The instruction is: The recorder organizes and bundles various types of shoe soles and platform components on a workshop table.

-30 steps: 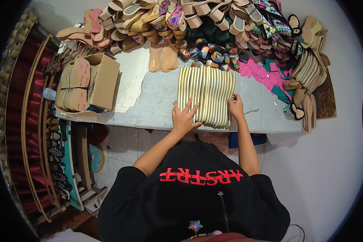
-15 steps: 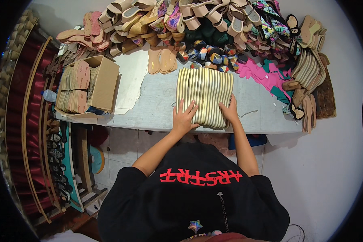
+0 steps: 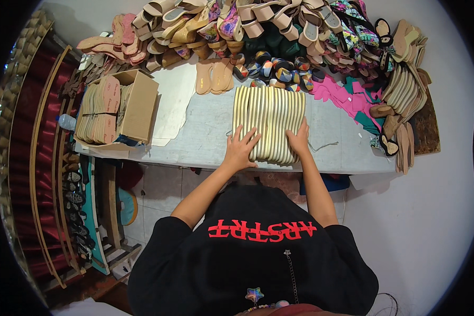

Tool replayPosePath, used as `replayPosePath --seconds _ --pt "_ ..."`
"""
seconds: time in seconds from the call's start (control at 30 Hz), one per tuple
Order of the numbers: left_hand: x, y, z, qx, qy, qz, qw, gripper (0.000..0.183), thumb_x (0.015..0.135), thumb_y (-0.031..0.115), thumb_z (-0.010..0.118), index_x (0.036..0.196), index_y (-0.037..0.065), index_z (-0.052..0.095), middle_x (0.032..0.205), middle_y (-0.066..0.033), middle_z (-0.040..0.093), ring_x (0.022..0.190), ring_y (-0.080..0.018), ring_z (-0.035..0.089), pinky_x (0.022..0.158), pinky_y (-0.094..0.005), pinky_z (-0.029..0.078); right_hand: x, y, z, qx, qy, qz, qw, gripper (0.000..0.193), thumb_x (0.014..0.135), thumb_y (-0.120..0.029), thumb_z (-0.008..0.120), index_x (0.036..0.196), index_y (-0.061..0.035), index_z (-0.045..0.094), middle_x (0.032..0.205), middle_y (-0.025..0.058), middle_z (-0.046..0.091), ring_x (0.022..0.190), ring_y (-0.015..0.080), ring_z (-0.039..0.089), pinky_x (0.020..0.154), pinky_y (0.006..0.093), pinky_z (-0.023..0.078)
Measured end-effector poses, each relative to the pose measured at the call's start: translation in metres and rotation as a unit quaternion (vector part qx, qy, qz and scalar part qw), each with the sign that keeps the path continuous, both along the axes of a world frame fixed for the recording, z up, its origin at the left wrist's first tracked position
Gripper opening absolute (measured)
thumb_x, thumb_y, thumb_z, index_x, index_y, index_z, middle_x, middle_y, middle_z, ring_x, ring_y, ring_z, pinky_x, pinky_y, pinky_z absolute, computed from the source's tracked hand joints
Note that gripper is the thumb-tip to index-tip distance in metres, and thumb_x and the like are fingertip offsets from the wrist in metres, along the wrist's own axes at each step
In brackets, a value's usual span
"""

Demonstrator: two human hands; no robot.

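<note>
A row of shoe soles (image 3: 271, 118), cream and pale yellow with thin dark lines between them, stands packed on edge on the table before me. My left hand (image 3: 240, 149) lies against its near left corner, fingers spread over the sole edges and thumb along the near end. On the opposite side my right hand (image 3: 299, 139) presses the near right flank, thumb on top and fingers along the outer side. The row sits between my two hands. A thin grey cord (image 3: 324, 146) sticks out beside my right hand.
A cardboard box (image 3: 142, 105) of tied soles stands at the left, beside white sheets (image 3: 173, 113). Tan insoles (image 3: 214, 75) lie beyond. Heaped sandals (image 3: 279, 16) line the back. Pink scraps (image 3: 334, 92) and more stacked soles (image 3: 405, 92) are at the right. The table's near edge (image 3: 353, 173) is close.
The fingers of my left hand have spread a little wider on the row. My right hand has shifted slightly up along its side. The whole view has moved a little.
</note>
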State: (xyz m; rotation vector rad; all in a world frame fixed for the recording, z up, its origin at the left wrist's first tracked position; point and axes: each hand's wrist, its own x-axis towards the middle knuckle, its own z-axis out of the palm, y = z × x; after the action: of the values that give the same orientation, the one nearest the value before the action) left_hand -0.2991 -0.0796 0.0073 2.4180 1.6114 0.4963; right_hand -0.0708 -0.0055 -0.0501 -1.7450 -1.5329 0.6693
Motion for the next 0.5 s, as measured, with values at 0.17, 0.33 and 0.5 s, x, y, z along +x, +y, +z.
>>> replayPosePath --seconds 0.17,0.33,0.5 --pt "-0.004 0.002 -0.014 0.027 -0.014 -0.005 1.0 0.091 0.037 0.039 0.082 0.121 0.021 0.049 0.135 0.0023 0.037 0.123 -0.0365 0.028 0.087 -0.0543 0.032 0.012 -0.01 0.014 -0.035 0.144 0.053 0.987 0.08 0.069 -0.017 0.062 0.127 0.0075 0.013 0.115 0.0252 0.044 0.104 0.0357 0.049 0.091 0.0391 0.038" --pt "-0.007 0.006 -0.017 0.04 -0.02 -0.007 0.999 0.092 0.035 0.04 0.081 0.12 0.023 0.051 0.132 0.0068 0.041 0.119 -0.035 0.032 0.087 -0.0521 0.031 0.027 -0.031 0.026 -0.046 0.071 0.148 0.985 0.088 0.059 -0.023 0.074 0.126 0.0074 0.024 0.124 0.0236 0.031 0.116 0.0337 0.038 0.096 0.0389 0.035" --pt "-0.008 0.007 -0.02 0.052 -0.044 -0.008 0.998 0.089 0.034 0.04 0.08 0.118 0.023 0.053 0.13 0.0074 0.044 0.117 -0.0347 0.034 0.089 -0.0517 0.03 0.019 -0.044 0.046 -0.024 -0.041 0.228 0.973 0.119 0.043 -0.027 0.081 0.133 0.0062 0.011 0.131 0.0262 0.026 0.121 0.0401 0.03 0.101 0.0408 0.028"
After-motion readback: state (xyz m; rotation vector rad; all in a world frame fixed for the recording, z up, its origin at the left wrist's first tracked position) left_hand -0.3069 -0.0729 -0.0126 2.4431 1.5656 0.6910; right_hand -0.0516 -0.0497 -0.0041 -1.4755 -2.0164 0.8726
